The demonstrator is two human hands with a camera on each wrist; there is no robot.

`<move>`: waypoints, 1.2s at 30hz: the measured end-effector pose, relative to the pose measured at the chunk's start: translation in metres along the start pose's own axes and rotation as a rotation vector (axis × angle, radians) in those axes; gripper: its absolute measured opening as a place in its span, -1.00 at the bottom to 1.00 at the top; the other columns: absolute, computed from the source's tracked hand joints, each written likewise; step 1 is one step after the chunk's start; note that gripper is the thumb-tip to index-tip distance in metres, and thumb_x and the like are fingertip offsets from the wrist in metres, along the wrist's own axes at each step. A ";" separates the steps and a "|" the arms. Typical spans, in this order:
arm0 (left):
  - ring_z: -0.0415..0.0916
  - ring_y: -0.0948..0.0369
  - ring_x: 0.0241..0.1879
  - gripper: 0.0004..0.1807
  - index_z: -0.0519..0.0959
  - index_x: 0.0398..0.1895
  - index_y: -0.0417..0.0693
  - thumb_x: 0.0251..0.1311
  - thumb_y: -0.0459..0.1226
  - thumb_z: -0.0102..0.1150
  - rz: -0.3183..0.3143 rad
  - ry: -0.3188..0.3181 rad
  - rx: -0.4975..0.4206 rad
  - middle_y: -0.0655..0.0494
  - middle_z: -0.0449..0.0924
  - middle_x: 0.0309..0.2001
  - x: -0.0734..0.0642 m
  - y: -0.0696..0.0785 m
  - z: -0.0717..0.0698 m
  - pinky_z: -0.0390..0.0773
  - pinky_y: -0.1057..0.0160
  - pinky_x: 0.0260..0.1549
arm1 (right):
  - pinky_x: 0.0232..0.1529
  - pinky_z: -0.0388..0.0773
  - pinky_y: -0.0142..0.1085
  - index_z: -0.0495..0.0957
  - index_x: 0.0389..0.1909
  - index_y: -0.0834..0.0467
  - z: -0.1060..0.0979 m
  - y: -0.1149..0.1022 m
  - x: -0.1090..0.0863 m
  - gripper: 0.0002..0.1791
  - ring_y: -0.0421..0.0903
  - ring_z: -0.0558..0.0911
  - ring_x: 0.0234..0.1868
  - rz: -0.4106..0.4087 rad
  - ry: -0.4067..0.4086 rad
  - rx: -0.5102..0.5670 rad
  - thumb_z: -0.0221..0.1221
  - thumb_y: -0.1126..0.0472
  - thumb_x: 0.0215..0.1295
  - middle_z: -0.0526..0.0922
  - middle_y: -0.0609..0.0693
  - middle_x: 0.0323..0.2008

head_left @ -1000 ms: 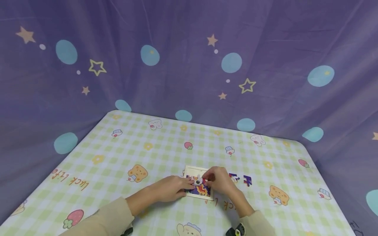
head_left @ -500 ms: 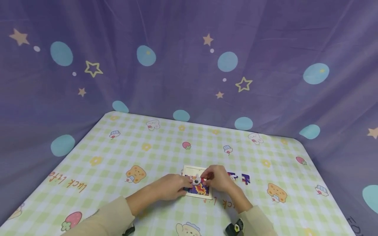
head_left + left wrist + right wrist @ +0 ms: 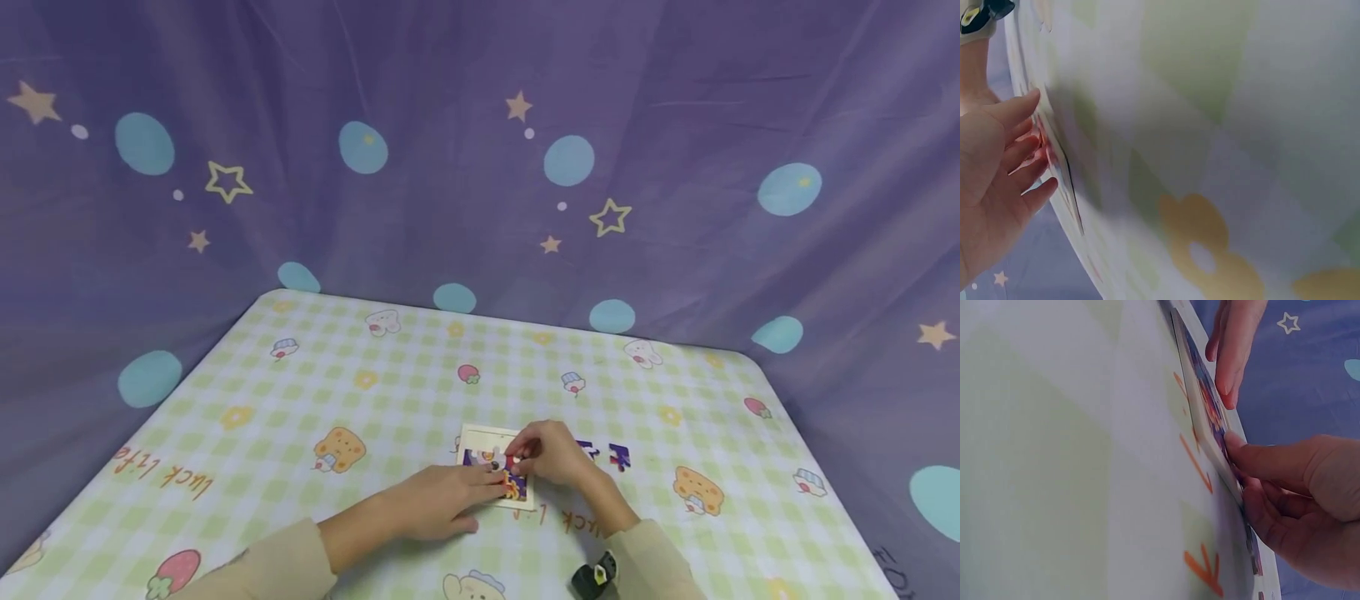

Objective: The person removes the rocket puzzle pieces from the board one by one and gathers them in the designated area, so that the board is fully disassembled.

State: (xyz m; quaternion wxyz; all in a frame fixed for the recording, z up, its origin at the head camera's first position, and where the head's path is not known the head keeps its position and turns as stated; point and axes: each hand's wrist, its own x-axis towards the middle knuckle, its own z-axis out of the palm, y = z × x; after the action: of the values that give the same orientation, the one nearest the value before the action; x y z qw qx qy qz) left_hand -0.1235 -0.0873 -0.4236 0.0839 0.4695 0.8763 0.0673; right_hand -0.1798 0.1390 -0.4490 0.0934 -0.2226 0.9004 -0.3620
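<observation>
A small jigsaw puzzle in a pale wooden frame [image 3: 486, 433] lies on the table, its picture [image 3: 517, 490] purple, red and yellow. Over its left and lower part, the left hand [image 3: 435, 502] rests extended fingers on the picture; the left wrist view shows that hand [image 3: 994, 175] with its thumb apart. At the puzzle's right side, the right hand [image 3: 557, 457] pinches a mostly covered puzzle piece between thumb and fingers. In the right wrist view, the right thumb [image 3: 1260, 456] lies over the picture while the other fingers curl by the frame's edge.
Two loose puzzle pieces, one purple and red [image 3: 619, 457] and one partly behind the right hand [image 3: 589, 450], lie right of the frame. A checked cloth [image 3: 360, 533] with printed cartoons covers the table. Behind it hangs a purple curtain [image 3: 450, 217].
The left hand has shifted slightly right and toward the viewer, its fingers reaching further across the lower picture. The right hand stays at the same spot on the puzzle. The head view has shifted slightly.
</observation>
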 end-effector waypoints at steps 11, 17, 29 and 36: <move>0.19 0.16 0.46 -0.37 0.26 0.43 0.04 0.32 -0.03 0.06 0.035 0.009 0.020 0.12 0.21 0.46 -0.002 0.001 0.010 0.32 0.16 0.40 | -0.42 0.47 -0.54 0.71 -0.36 0.08 -0.001 -0.003 0.000 -0.84 -0.33 0.47 -0.46 -0.003 -0.014 -0.004 0.41 0.30 -0.01 0.62 -0.10 -0.46; 0.18 0.16 0.46 -0.36 0.23 0.44 0.04 0.33 -0.04 0.05 0.019 -0.028 0.006 0.12 0.20 0.47 -0.001 0.005 0.004 0.30 0.17 0.41 | -0.44 0.47 -0.53 0.69 -0.37 0.10 -0.002 -0.005 -0.004 -0.87 -0.36 0.47 -0.46 -0.057 -0.002 -0.063 0.39 0.31 0.03 0.64 -0.09 -0.44; 0.20 0.21 0.45 -0.41 0.28 0.41 0.05 0.35 -0.03 0.01 -0.003 -0.055 -0.020 0.15 0.26 0.44 0.003 0.004 -0.002 0.31 0.21 0.41 | -0.45 0.46 -0.54 0.69 -0.37 0.20 -0.010 -0.016 -0.009 -0.81 -0.26 0.51 -0.45 -0.045 -0.002 -0.136 0.33 0.49 -0.02 0.67 0.01 -0.41; 0.20 0.23 0.45 -0.42 0.30 0.40 0.06 0.36 -0.02 0.00 0.002 -0.053 -0.010 0.17 0.26 0.44 0.004 0.002 0.001 0.31 0.23 0.40 | -0.49 0.42 -0.54 0.70 -0.38 0.20 -0.009 -0.017 -0.010 -0.83 -0.30 0.45 -0.48 -0.036 0.019 -0.118 0.31 0.49 0.01 0.66 -0.02 -0.44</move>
State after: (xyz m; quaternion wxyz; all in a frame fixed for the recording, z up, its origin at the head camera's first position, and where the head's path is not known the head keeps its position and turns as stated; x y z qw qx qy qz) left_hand -0.1240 -0.0830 -0.4247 0.1092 0.4714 0.8731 0.0594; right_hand -0.1686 0.1380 -0.4309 0.0651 -0.2403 0.9169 -0.3120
